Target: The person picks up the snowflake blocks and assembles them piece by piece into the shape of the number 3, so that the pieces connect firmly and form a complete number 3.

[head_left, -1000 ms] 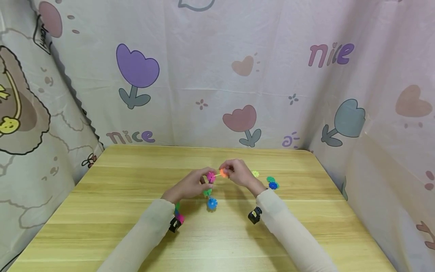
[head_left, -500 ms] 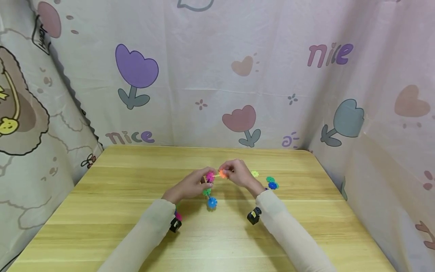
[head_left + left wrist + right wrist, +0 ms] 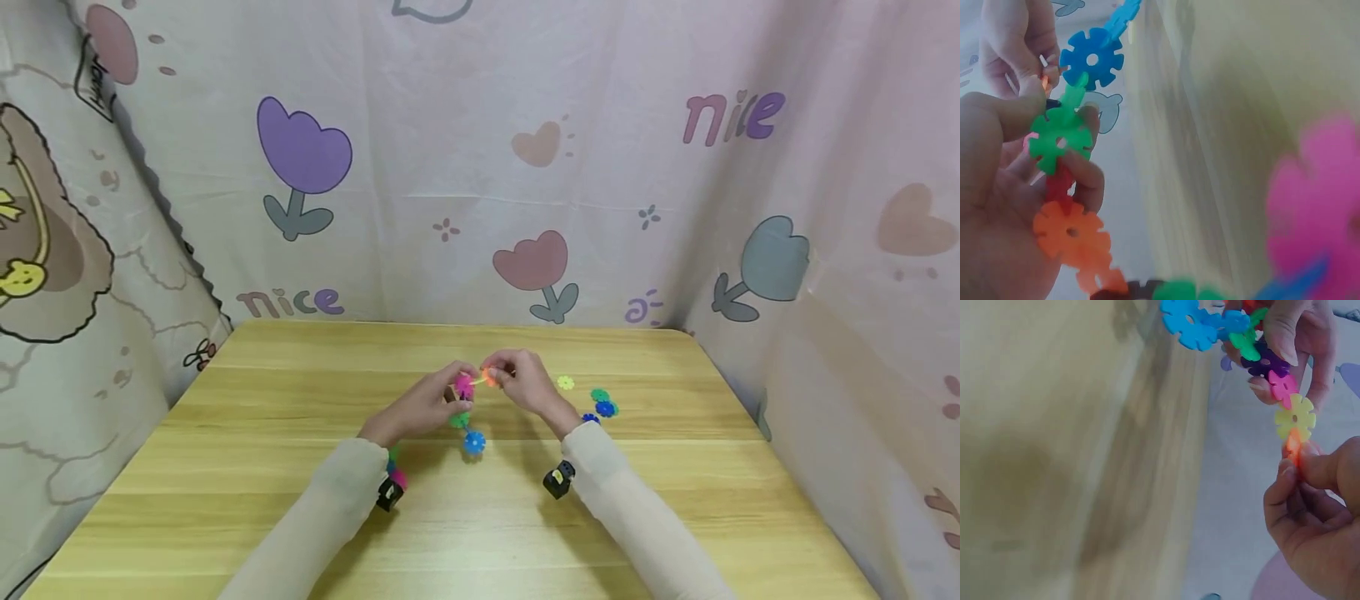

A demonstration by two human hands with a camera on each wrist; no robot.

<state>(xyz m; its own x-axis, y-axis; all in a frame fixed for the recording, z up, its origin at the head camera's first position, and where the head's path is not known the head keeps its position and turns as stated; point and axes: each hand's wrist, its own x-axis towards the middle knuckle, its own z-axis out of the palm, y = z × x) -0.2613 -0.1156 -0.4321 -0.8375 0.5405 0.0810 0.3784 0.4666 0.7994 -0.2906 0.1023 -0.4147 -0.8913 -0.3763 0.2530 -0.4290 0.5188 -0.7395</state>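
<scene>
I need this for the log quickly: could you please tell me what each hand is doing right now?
Left hand: fingers curled round the chain of snowflake discs.
Right hand: pinches the orange disc at the chain's end.

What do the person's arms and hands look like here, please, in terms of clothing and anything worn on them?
Both arms wear long, close-fitting cream sleeves down to the wrists. The left hand and right hand are bare, ungloved. A small black camera unit sits under each wrist, the right one bearing a yellow mark.
</scene>
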